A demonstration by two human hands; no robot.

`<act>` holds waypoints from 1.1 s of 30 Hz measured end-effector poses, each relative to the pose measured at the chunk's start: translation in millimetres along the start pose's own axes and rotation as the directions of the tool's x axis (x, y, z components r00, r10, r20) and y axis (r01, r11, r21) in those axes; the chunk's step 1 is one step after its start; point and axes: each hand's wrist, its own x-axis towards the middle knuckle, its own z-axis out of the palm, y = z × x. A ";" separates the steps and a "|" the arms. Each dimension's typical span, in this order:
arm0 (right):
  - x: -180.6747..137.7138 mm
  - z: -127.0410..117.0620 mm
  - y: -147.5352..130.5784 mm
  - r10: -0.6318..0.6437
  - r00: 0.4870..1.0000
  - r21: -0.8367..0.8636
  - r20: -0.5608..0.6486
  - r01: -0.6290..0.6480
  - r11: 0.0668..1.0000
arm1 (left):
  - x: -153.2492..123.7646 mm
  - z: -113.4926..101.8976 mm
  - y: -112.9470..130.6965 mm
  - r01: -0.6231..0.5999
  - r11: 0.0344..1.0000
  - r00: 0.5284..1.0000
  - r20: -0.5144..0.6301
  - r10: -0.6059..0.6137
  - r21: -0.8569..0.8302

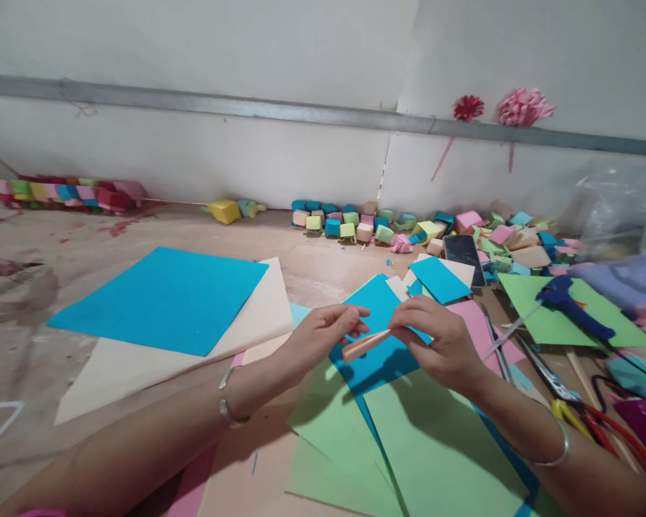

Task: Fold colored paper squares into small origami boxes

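Note:
A small folded piece of peach paper (363, 347) is pinched at its right end between the thumb and fingers of my right hand (436, 337). Close to its free end is my left hand (331, 330), fingers loosely bent and apart, with nothing seen in them. Below both hands lie a blue paper sheet (380, 370) and overlapping light green sheets (441, 438). To the left, a large blue sheet (164, 301) rests on cream paper (118, 373).
Right of my hands lie a blue glue gun (576, 309), scissors (546, 370), red-handled pliers (619, 438) and a phone (464, 258). Small folded paper blocks (349, 221) line the wall. Two paper flowers (522, 108) stand at the metal rail (247, 108).

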 end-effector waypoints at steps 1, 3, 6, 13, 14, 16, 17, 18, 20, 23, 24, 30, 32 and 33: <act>-0.3 1.1 0.4 0.023 1.000 0.016 0.014 -0.023 1.000 | -1.0 -0.1 2.2 -0.085 0.984 0.992 -0.078 0.098 0.159; -0.7 3.3 1.2 0.065 0.998 0.041 0.018 -0.065 0.997 | -2.6 -1.1 4.2 -0.192 0.894 0.963 -0.098 0.251 0.406; -0.8 6.4 2.6 0.155 0.987 0.079 0.036 -0.158 0.984 | -2.1 -3.3 1.9 -0.267 0.794 0.938 -0.041 0.343 0.546; -0.7 19.7 10.2 0.361 0.903 0.131 0.234 -0.397 0.908 | 7.9 -5.4 -13.4 -0.179 0.800 0.972 -0.024 0.235 0.572; -1.2 22.3 12.3 0.361 0.899 0.128 0.247 -0.400 0.908 | 8.9 -4.9 -16.2 -0.150 0.824 0.981 -0.021 0.193 0.546; -2.7 27.1 17.1 0.362 0.896 0.113 0.257 -0.400 0.910 | 10.7 -4.0 -22.0 -0.091 0.871 0.994 -0.015 0.112 0.482; -3.5 29.2 19.4 0.363 0.897 0.103 0.254 -0.398 0.912 | 11.6 -3.6 -24.7 -0.060 0.891 0.997 -0.014 0.074 0.450; -4.4 31.2 21.4 0.363 0.898 0.090 0.249 -0.395 0.914 | 12.5 -3.4 -27.1 -0.034 0.903 0.999 -0.014 0.044 0.428; -5.9 34.4 24.5 0.357 0.903 0.058 0.241 -0.380 0.923 | 14.6 -3.6 -30.4 -0.016 0.902 1.000 -0.009 0.023 0.432; -8.0 38.5 26.7 0.324 0.917 0.002 0.231 -0.333 0.943 | 17.9 -4.8 -32.3 -0.064 0.827 0.997 -0.006 0.081 0.559; -8.7 39.8 27.1 0.316 0.921 -0.018 0.228 -0.320 0.947 | 18.9 -5.1 -32.6 -0.082 0.788 0.994 -0.006 0.108 0.610; -13.6 47.6 27.8 0.309 0.933 -0.130 0.186 -0.288 0.949 | 22.8 -4.0 -37.5 -0.110 0.633 0.986 0.002 0.168 0.767; -15.1 49.9 27.4 0.299 0.942 -0.153 0.155 -0.276 0.949 | 23.3 -3.7 -39.0 -0.086 0.628 0.986 -0.025 0.166 0.773; -15.8 50.9 27.3 0.294 0.945 -0.157 0.144 -0.272 0.949 | 23.6 -3.9 -39.4 -0.086 0.626 0.985 -0.026 0.168 0.775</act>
